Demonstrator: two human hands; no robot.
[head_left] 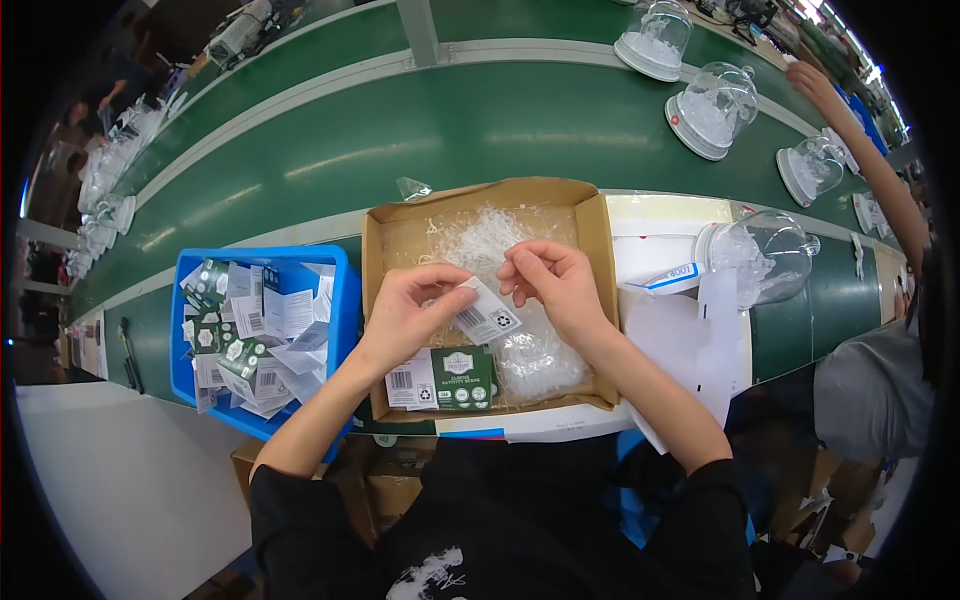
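Observation:
My left hand [420, 308] pinches a white hang tag [488, 314] with a barcode and a printed symbol. Close to the tag's upper right, my right hand [555, 287] has its thumb and fingertips pressed together; what they hold, if anything, is too fine to make out. Both hands are over a shallow cardboard tray [603, 250]. In it lie a loose heap of thin clear plastic strands [485, 232], a clear plastic bag [540, 368] of pale contents and some green-and-white tags [462, 385]. A blue bin [350, 300] full of folded green-and-white tags stands left of the tray.
Right of the tray, a clear dome ornament [765, 262] lies on its side by white papers [680, 340] and a blue-and-white packet [672, 276]. More domes [712, 110] line the green belt [350, 150]. A co-worker's arm [850, 130] reaches in at right.

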